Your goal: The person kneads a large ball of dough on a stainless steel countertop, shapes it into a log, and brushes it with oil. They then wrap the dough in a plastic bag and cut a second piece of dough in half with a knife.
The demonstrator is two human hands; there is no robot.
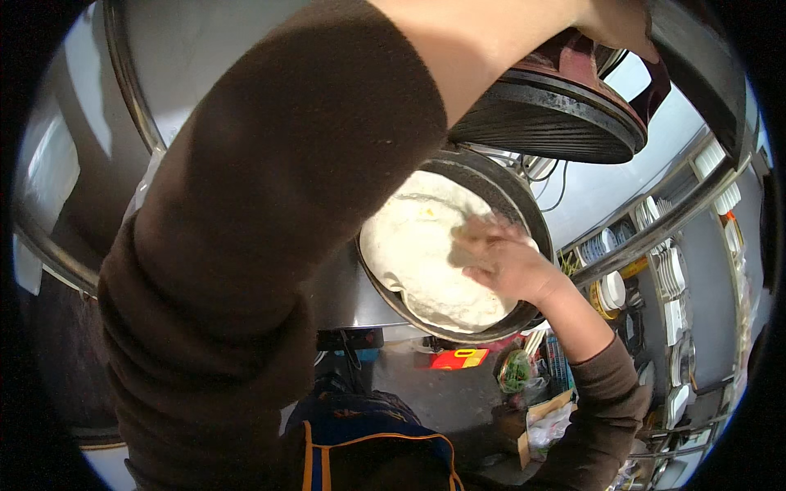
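Note:
A large pale round of flatbread dough (424, 251) lies in the round dark pan (522, 190) of an electric griddle. Its surface is uneven, and the edge folds up at the lower left. My right hand (506, 258) rests on or just over the dough's right side, fingers spread and blurred by motion. Up at the top right, my left hand (614, 24) grips the handle (660, 89) of the raised griddle lid (552, 116); some fingers are hidden. The lid's ribbed dark underside faces down towards the pan. My left sleeve covers part of the pan's left side.
Metal counter (350, 301) lies left of the pan. Shelves with stacked white dishes (672, 270) stand at the right, behind a metal rail (651, 227). Below are a red and yellow packet (459, 359), bagged greens (516, 371) and a cardboard box (549, 423). Cables (556, 184) hang behind the pan.

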